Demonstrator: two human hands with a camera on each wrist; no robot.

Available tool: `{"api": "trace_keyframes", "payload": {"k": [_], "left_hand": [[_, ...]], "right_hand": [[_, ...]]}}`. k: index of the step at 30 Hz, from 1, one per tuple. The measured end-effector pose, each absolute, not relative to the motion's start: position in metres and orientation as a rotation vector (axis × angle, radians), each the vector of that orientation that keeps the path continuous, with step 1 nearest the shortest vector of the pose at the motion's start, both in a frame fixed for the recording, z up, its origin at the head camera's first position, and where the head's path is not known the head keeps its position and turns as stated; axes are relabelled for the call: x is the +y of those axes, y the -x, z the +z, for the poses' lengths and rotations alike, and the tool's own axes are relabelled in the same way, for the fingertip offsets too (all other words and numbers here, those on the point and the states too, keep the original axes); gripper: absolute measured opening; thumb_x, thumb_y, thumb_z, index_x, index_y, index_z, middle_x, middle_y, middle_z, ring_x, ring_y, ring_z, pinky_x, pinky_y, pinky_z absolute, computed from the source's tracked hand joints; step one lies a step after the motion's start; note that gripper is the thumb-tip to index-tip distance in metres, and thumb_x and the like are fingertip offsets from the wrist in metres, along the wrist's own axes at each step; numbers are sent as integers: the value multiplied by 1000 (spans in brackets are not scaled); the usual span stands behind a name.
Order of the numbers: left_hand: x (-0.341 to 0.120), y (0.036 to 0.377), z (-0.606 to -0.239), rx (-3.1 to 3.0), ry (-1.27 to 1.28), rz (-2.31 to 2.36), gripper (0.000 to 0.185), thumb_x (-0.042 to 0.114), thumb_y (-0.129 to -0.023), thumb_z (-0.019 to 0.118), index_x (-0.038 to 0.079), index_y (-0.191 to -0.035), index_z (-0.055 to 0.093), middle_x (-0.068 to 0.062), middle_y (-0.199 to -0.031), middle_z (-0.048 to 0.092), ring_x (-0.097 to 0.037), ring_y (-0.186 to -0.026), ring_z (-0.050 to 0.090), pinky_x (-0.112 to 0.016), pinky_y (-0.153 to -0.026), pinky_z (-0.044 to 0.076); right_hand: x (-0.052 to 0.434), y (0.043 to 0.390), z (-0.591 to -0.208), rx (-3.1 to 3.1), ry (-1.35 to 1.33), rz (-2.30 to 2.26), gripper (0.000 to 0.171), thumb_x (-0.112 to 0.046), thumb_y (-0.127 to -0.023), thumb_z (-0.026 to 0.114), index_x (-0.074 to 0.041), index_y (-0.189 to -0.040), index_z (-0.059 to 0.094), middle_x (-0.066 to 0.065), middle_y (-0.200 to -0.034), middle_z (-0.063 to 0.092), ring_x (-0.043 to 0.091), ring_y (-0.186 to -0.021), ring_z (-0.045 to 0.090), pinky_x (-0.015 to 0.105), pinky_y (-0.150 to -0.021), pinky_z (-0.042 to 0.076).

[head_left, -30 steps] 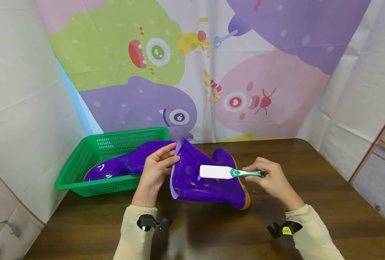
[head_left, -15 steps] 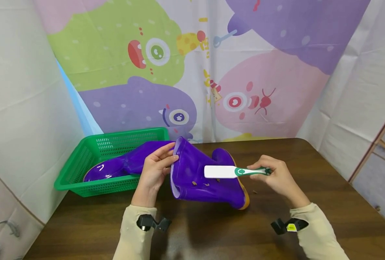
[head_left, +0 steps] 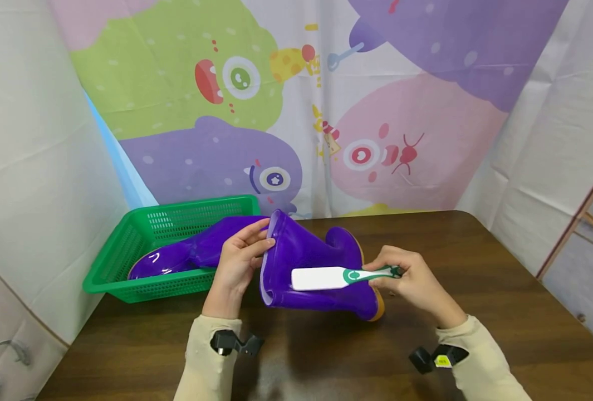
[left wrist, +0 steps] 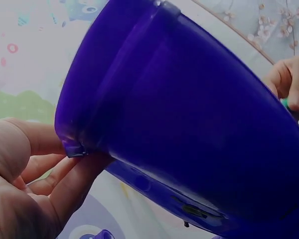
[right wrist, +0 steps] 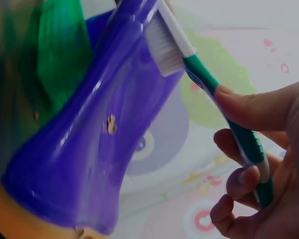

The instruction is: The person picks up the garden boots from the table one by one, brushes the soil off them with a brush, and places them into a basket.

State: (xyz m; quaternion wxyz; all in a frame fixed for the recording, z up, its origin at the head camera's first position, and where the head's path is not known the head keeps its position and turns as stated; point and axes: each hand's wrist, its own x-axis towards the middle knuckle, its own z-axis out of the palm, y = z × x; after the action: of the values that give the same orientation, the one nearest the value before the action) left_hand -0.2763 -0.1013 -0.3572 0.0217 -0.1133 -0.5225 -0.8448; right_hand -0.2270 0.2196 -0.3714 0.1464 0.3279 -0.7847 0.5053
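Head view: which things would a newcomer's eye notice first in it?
Probably the purple boot near the middle, its top edge held by the person's left grip. Next comes the white-and-green brush against that boot, in the right grip. At the left stands a green basket with another boot in it, and a bright cartoon curtain hangs behind.

purple boot (head_left: 301, 250) | orange sole, shaft brown-flecked | tilted, opening leftward, lower centre of frame | white-green brush (head_left: 346, 277) | near-horizontal, against shaft
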Motion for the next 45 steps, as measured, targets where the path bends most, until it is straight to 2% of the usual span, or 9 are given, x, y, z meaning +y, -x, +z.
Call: {"api": "trace_keyframes", "payload": {"k": [7,14,20,25,30,38,45], "left_hand": [[-102,276,-358,-1653,377,-2606,39,-16,-87,60,13,-109,75,-2,-89,73,-14,-74,71,-27,-59,59],[-103,277,-358,-1633,383,-2606,39,-16,-87,59,12,-110,75,-2,-90,74,-14,-76,71,-28,-60,59],[-103,277,-357,-1642,358,-2600,37,-15,-88,59,2,-119,70,-2,-91,74,-14,-77,71,-29,-62,60],[-103,277,-357,-1633,342,-2611,37,-15,-88,60,2,-118,71,-2,-90,74,-15,-76,71,-30,-61,60],[-103,278,-357,-1645,345,-2607,37,-15,-88,60,3,-118,71,-2,-90,73,-15,-75,71,-29,-61,60],[-104,277,-357,-1630,369,-2624,40,-17,-87,59,13,-108,76,-3,-89,74,-14,-74,71,-28,-60,59],[-104,277,-357,-1643,352,-2615,37,-15,-88,60,7,-115,73,-2,-90,74,-14,-75,71,-30,-62,60]], "right_hand": [[237,229,-369,-2445,-795,1368,23,6,-75,80,-6,-95,79,0,-76,63,11,-66,51,25,-57,46],[256,232,-365,-2561,-606,1220,22,0,-74,83,-10,-93,79,-2,-82,67,11,-71,53,25,-62,44],[255,232,-363,-2423,-701,1280,23,5,-75,82,-6,-95,78,1,-81,66,11,-70,54,24,-61,43],[239,229,-363,-2294,-814,1373,24,11,-75,79,-1,-96,77,4,-80,64,13,-69,54,24,-60,45],[230,230,-368,-2337,-842,1458,22,8,-78,79,-2,-97,77,4,-80,64,13,-67,56,27,-54,52],[256,238,-371,-2570,-615,1358,19,1,-76,81,-2,-94,77,5,-85,71,10,-72,57,25,-61,49],[266,235,-363,-2582,-469,1160,20,-1,-76,82,-8,-94,78,1,-85,69,10,-74,57,26,-63,49]]}}
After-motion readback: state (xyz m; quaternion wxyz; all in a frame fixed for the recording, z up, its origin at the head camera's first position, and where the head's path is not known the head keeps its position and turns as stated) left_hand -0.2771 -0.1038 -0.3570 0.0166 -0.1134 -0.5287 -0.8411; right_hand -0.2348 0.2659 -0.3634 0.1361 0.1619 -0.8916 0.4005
